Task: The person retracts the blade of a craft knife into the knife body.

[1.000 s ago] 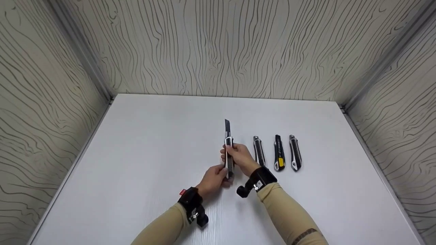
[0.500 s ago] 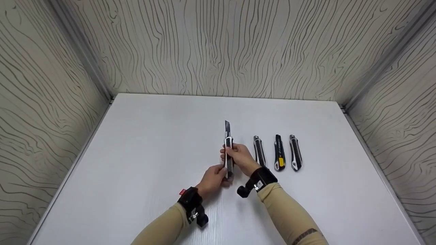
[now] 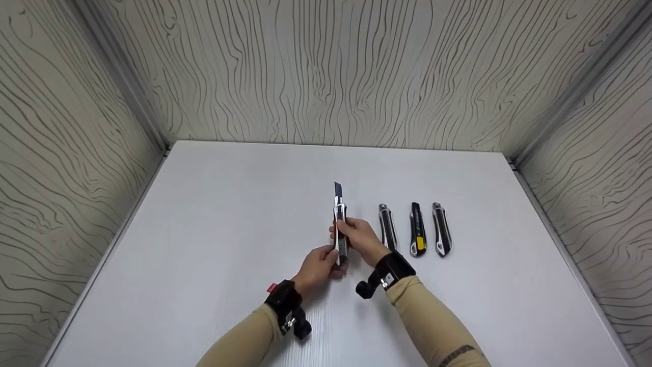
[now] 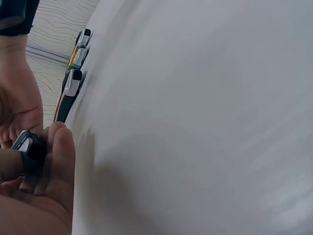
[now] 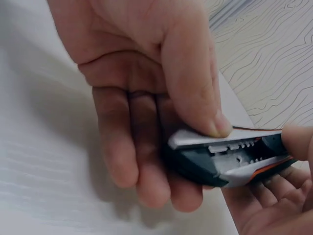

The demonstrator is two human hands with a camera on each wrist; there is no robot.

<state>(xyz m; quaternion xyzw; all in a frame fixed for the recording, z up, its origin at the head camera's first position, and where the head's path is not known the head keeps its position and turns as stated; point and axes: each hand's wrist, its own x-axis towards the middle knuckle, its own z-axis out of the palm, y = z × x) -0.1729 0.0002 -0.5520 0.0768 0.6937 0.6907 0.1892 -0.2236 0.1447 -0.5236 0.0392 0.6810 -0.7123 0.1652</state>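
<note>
A silver-and-black utility knife (image 3: 340,244) with its dark blade (image 3: 338,189) out points away from me in the head view. My left hand (image 3: 317,265) pinches its rear end, thumb on top. My right hand (image 3: 359,235) grips the handle farther forward, its thumb lying on the upper face. In the right wrist view, the left hand (image 5: 146,98) holds the knife's (image 5: 195,164) dark end, while the right hand (image 5: 279,210) comes in from the right edge. The left wrist view shows only the knife's end (image 4: 30,147) between the left fingers.
To the right of my hands, several utility knives lie side by side on the white table (image 3: 229,214): a silver-black one (image 3: 387,224), one with a yellow slider (image 3: 418,229) and another silver-black one (image 3: 442,229). Wood-patterned walls (image 3: 326,71) enclose the table.
The blade sticks out slightly less than before, and the right thumb has slid a little back along the handle. The left hand has barely moved; the knives on the table lie unchanged.
</note>
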